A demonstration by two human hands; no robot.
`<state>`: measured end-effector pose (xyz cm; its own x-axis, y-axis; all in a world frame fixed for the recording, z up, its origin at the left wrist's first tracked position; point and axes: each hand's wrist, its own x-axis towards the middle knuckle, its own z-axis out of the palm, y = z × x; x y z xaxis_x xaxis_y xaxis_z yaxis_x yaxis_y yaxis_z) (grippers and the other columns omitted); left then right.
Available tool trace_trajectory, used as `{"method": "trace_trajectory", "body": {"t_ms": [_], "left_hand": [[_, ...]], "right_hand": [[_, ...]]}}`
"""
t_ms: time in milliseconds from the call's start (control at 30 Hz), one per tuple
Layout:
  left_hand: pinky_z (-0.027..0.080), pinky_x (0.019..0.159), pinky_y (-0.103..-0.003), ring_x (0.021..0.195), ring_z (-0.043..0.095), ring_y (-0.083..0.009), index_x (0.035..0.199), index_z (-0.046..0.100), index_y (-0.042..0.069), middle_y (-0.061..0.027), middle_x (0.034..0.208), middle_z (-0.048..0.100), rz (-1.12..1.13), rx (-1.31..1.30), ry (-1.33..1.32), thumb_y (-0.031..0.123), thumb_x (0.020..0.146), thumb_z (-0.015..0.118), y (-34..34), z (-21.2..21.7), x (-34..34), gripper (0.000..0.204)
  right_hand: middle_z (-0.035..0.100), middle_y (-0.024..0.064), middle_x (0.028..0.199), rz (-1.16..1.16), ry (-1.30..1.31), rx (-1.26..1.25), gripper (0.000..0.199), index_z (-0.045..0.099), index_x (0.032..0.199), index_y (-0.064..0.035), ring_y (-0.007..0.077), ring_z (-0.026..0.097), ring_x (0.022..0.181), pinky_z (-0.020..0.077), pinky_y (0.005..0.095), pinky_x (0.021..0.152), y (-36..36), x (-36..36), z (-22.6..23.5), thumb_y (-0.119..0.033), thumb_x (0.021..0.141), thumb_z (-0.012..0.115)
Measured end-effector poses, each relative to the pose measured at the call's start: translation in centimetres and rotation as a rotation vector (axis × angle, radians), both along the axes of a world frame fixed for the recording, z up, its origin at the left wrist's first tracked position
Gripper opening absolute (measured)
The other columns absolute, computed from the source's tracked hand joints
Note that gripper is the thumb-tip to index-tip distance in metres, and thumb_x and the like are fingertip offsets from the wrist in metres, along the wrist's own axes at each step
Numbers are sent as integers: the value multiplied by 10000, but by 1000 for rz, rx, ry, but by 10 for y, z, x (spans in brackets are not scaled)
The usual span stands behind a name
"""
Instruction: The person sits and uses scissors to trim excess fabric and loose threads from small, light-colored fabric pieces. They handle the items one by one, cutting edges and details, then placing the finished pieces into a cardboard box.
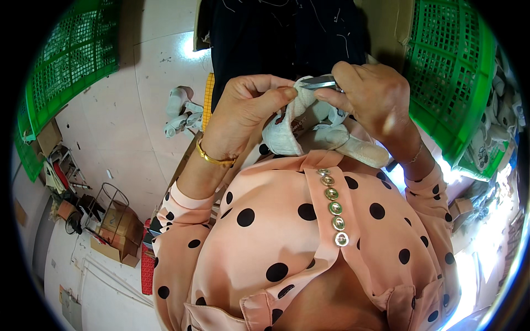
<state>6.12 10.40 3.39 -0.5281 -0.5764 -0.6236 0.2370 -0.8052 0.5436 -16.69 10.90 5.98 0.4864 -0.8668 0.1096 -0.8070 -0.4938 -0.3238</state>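
Note:
In front of my chest, a white shoe [284, 139] with dark red marks is held up by my left hand [243, 107]. The thumb and forefinger of that hand pinch its upper edge. My right hand [378, 96] is closed around small metal thread snips [320, 83], whose blades point left and lie against the shoe's edge close to my left fingertips. A second pale shoe-like piece [359, 149] with a rounded end lies beneath my right hand, against my blouse. Whether it joins the first shoe I cannot tell.
Dark trousers [292, 38] scattered with thread ends cover my lap. Several white shoes [178, 105] lie on the tiled floor to the left. Green plastic baskets stand at the left [72, 66] and right [447, 66], with more white shoes [483, 146] by the right one. Cardboard boxes [118, 231] sit lower left.

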Motion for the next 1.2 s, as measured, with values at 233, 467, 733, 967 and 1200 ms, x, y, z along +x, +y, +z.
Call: {"method": "trace_trajectory", "body": {"t_ms": [233, 467, 733, 967, 1200], "left_hand": [[515, 673, -206, 730, 646, -74, 1058, 708, -2, -51, 862, 716, 16, 14, -1, 78, 895, 647, 1, 1, -1, 191], [502, 654, -193, 705, 631, -67, 1045, 713, -6, -46, 839, 710, 67, 40, 59, 64, 883, 657, 2, -2, -1, 186], [439, 597, -163, 644, 568, -34, 1040, 715, -3, -23, 801, 695, 72, 20, -30, 72, 886, 660, 3, -3, -7, 179], [542, 731, -227, 777, 655, -107, 1005, 708, -40, -97, 898, 713, 26, 5, 119, 41, 894, 664, -3, -8, -1, 145], [413, 582, -171, 647, 527, -18, 1022, 713, 4, 5, 808, 677, -48, -82, -79, 128, 900, 669, -6, -7, 1, 180]], "right_hand": [[443, 23, 512, 29, 10, -9, 417, 462, 655, -124, 181, 510, 458, 380, 298, 442, -2, -1, 0, -417, 778, 732], [435, 29, 504, 65, 26, -19, 410, 468, 654, -129, 178, 505, 447, 381, 298, 439, -4, -1, -5, -428, 791, 711], [566, 62, 584, -152, -256, 444, 362, 564, 777, -77, 214, 575, 515, 437, 304, 481, -5, -6, -19, -410, 840, 690], [663, 101, 736, -155, -321, 568, 303, 622, 983, -129, 285, 653, 660, 495, 359, 586, -12, 11, 1, -334, 788, 729], [659, 148, 754, -346, -82, 239, 219, 646, 932, -44, 339, 650, 709, 503, 404, 614, -38, -22, -36, -220, 810, 694]]}}
